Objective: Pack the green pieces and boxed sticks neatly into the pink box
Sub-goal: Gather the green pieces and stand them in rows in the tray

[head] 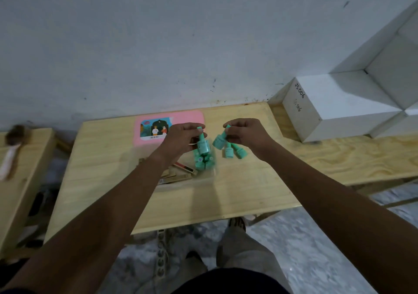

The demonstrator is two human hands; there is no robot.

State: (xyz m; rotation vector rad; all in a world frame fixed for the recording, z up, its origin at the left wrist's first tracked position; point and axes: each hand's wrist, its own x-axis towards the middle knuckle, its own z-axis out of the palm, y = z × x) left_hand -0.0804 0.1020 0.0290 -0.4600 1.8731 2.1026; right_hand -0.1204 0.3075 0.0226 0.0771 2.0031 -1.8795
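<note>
My left wrist covers part of the boxed sticks (181, 172), and the pile of green pieces (203, 161) below my left hand (181, 137) is blurry, so no exact count. Left fingers (194, 128) are pinched shut on the cap of one green bottle (203, 145); my right hand (245, 133) grips another bottle (219, 140) by its cap. Two more pieces (233, 151) lie on the worktop (237, 192) under it. The pink box (156, 127) sits at the far edge, partly behind my left hand.

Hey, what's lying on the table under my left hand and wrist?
Green bottles clustered in a clear tray, and slim gold boxes beside them. Your left hand and wrist cover part of the boxes.
</note>
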